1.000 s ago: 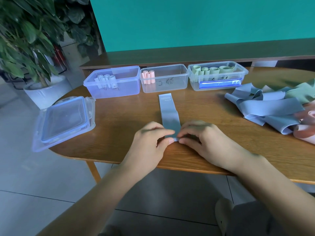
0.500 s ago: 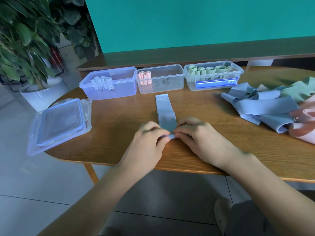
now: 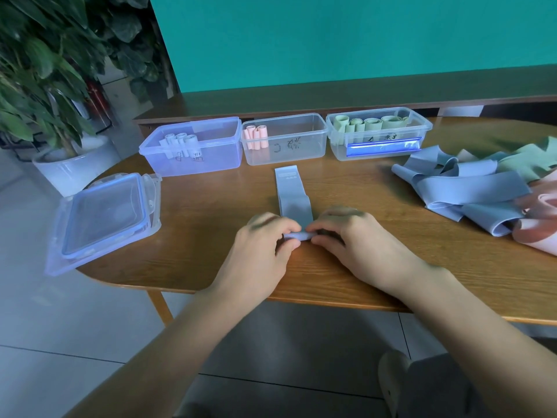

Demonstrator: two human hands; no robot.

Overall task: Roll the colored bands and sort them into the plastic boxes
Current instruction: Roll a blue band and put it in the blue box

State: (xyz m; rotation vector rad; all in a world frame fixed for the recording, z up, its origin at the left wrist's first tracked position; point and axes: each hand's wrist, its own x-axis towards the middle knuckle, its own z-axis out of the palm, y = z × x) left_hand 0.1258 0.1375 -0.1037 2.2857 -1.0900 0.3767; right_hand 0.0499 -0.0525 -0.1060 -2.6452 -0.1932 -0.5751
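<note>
A blue band (image 3: pixel 291 194) lies flat on the wooden table (image 3: pixel 211 212), running away from me. Its near end is curled into a small roll between my hands. My left hand (image 3: pixel 265 239) and my right hand (image 3: pixel 346 236) both pinch that roll with fingertips and thumbs. Along the far edge stand three plastic boxes: a bluish box (image 3: pixel 211 158) with rolled blue bands, a clear middle box (image 3: pixel 295 149) with pink rolls, and a right box (image 3: pixel 422 131) with green rolls.
A heap of loose blue, green and pink bands (image 3: pixel 470 194) lies at the right. A box lid (image 3: pixel 102 215) rests on the table's left edge. A potted plant (image 3: pixel 45 86) stands on the floor at the left.
My fingers have rolled the band's near end away from me, so a small roll now shows between my thumbs. The flat part has grown shorter.
</note>
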